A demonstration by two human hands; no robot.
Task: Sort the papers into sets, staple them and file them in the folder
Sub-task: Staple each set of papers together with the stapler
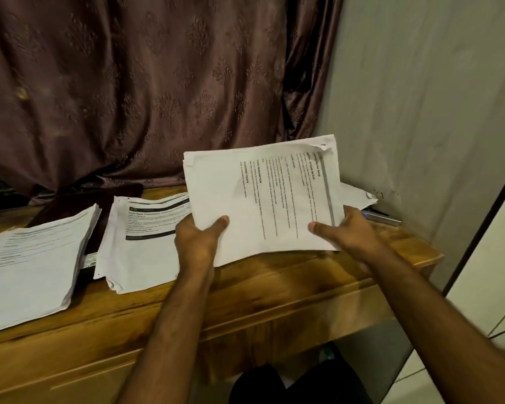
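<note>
Here, a sheaf (263,196) of printed papers is held above the right half of a wooden desk (245,293), turned sideways so its lines of text run up and down. The left hand (197,243) grips its near left corner, thumb on top; the right hand (347,231) grips the near right corner, thumb pressed on the page. The sheaf's far right corner is dog-eared. On the desk to the left lies a middle stack (140,243) with a dark banner across its top page, and further left a thicker stack (32,263). More sheets (359,195) show behind the sheaf, beside a pen (382,218). A brown curtain (143,83) hangs behind; a pale wall (420,97) stands at right.
</note>
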